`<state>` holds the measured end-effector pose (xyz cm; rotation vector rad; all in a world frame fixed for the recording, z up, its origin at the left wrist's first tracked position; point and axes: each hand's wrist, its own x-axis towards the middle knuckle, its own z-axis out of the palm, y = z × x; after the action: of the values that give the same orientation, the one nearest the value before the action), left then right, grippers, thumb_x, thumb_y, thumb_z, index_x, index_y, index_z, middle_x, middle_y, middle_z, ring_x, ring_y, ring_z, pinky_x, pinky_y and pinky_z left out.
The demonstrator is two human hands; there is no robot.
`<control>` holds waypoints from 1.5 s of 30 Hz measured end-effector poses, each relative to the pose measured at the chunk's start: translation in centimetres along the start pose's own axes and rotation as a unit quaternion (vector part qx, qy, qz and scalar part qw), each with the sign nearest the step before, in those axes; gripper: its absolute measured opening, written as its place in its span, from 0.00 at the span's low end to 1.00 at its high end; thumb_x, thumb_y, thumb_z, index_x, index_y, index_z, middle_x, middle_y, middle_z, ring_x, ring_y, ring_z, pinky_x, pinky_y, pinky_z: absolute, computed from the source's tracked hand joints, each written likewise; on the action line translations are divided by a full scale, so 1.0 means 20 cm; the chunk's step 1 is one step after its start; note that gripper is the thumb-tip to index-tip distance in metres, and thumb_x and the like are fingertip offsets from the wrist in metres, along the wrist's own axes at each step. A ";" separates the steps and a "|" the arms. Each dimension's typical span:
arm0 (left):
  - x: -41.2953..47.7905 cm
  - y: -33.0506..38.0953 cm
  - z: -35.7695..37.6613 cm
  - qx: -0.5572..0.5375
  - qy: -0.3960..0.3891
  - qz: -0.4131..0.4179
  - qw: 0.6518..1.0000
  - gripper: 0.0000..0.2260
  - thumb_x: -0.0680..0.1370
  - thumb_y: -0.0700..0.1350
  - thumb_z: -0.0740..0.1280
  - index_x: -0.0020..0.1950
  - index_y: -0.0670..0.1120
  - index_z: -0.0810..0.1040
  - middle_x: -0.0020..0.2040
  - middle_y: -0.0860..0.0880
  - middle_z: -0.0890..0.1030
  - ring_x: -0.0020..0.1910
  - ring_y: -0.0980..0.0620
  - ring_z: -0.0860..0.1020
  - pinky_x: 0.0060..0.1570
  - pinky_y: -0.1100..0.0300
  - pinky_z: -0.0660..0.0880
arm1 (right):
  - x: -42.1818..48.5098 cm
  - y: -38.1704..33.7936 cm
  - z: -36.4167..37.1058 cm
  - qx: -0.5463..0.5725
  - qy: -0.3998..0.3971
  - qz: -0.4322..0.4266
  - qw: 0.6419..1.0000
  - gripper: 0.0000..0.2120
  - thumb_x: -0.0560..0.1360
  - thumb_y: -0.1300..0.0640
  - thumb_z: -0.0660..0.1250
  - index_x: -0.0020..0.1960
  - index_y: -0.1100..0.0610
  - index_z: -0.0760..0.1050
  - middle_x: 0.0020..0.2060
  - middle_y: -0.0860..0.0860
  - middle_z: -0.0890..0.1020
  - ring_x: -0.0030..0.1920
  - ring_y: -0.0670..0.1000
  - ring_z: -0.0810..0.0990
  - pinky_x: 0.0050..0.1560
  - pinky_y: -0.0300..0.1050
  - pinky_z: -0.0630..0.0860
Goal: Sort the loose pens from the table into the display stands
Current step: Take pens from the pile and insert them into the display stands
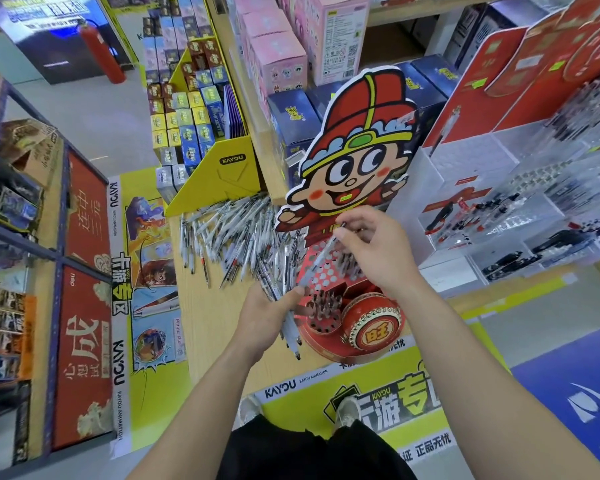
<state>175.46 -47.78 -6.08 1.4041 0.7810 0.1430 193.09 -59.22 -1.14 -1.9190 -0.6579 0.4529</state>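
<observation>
A heap of loose white pens (227, 233) lies on the wooden table (208, 327). In front of me stands a red cartoon display stand (352, 147) with a perforated red pen holder (326, 275) and a drum-shaped front. My left hand (265, 318) grips a bundle of pens (290, 329) just left of the holder, their tips pointing toward me. My right hand (374, 247) pinches a single pen (321, 256) by its upper end, slanted above the holder's holes. Several pens stand in the holder's lower tier.
A yellow cardboard bin (219, 168) of card boxes stands behind the pen heap. Clear acrylic pen displays (520, 216) with red backboards fill the right side. Pink and blue boxes line the shelf behind. A low shelf unit (49, 271) stands at the left.
</observation>
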 end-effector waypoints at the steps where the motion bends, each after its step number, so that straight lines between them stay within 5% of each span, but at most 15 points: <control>1: 0.00 -0.01 -0.01 0.007 0.005 -0.001 1.000 0.06 0.81 0.42 0.69 0.57 0.42 0.81 0.49 0.47 0.87 0.41 0.42 0.86 0.45 0.43 0.82 | 0.01 0.00 -0.02 0.010 0.006 -0.001 1.000 0.10 0.78 0.57 0.71 0.49 0.41 0.79 0.43 0.44 0.83 0.45 0.48 0.85 0.52 0.55 0.82; 4: 0.01 -0.04 -0.04 0.023 0.022 -0.005 0.999 0.03 0.81 0.41 0.70 0.54 0.44 0.80 0.46 0.47 0.86 0.35 0.42 0.83 0.41 0.44 0.82 | 0.04 -0.02 -0.07 0.022 0.025 -0.015 0.999 0.11 0.78 0.57 0.71 0.48 0.40 0.79 0.44 0.46 0.84 0.46 0.49 0.85 0.53 0.56 0.82; 11: 0.02 -0.10 -0.06 0.036 0.035 -0.024 0.998 0.04 0.81 0.42 0.71 0.52 0.42 0.79 0.44 0.43 0.85 0.34 0.43 0.83 0.41 0.41 0.82 | 0.09 0.00 -0.09 -0.088 0.051 -0.035 0.994 0.06 0.78 0.57 0.71 0.52 0.48 0.82 0.44 0.37 0.82 0.44 0.32 0.80 0.45 0.24 0.71; 17: 0.02 -0.10 -0.06 0.025 0.029 -0.018 0.999 0.03 0.80 0.42 0.71 0.53 0.44 0.79 0.42 0.45 0.85 0.33 0.44 0.83 0.37 0.46 0.82 | 0.09 0.04 -0.05 -0.207 0.033 -0.069 0.975 0.07 0.78 0.56 0.72 0.55 0.54 0.84 0.44 0.44 0.81 0.40 0.33 0.76 0.44 0.17 0.65; 20: 0.03 -0.09 -0.06 0.011 0.025 -0.017 0.999 0.04 0.80 0.41 0.71 0.54 0.44 0.79 0.41 0.47 0.85 0.33 0.45 0.82 0.35 0.48 0.81 | 0.10 0.04 -0.03 -0.233 0.044 -0.077 0.968 0.07 0.78 0.54 0.72 0.54 0.55 0.84 0.44 0.45 0.82 0.40 0.39 0.77 0.45 0.20 0.67; 25: 0.03 -0.09 -0.07 0.007 0.020 -0.018 1.000 0.06 0.80 0.42 0.71 0.55 0.44 0.78 0.42 0.49 0.85 0.33 0.44 0.82 0.37 0.46 0.81 | 0.12 0.05 0.02 -0.249 0.064 -0.083 0.963 0.06 0.77 0.54 0.72 0.51 0.55 0.83 0.43 0.48 0.83 0.42 0.46 0.80 0.47 0.43 0.79; 45: 0.05 -0.10 -0.10 0.025 0.013 -0.024 0.999 0.07 0.80 0.43 0.72 0.54 0.42 0.79 0.43 0.42 0.84 0.34 0.42 0.83 0.37 0.44 0.80 | 0.16 0.01 0.01 -0.262 0.074 -0.068 0.960 0.08 0.77 0.51 0.73 0.49 0.56 0.84 0.39 0.46 0.80 0.40 0.46 0.78 0.46 0.45 0.80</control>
<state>174.31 -46.05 -8.26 1.4314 0.8448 0.1061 195.60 -57.15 -1.51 -2.3551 -0.8652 0.0422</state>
